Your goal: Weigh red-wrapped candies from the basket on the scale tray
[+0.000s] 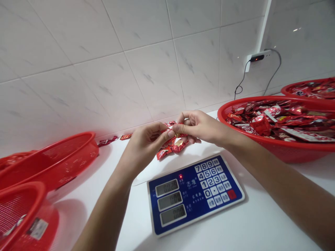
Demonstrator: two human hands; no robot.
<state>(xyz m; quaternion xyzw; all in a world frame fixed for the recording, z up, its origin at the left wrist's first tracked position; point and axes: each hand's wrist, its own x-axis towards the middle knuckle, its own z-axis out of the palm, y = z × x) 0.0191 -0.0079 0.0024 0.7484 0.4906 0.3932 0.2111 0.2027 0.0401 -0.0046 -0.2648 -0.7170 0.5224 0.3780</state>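
Note:
My left hand (149,141) and my right hand (195,126) meet over a small heap of red-wrapped candies (179,145). Their thumbs nearly touch, and the fingers of both hands are closed on a red-wrapped candy, mostly hidden by the fingers. The heap rests on the white pan of a digital scale (192,206), behind its blue keypad and display panel. Below my wrists, the three displays are lit, though their digits are faint.
Red plastic baskets (65,157) stand on the left, one near the front (39,202) bearing a label. On the right, a large red basket (272,143) is full of red packets, with another behind. Loose packets (108,141) lie by the tiled wall; a power strip (259,57) hangs there.

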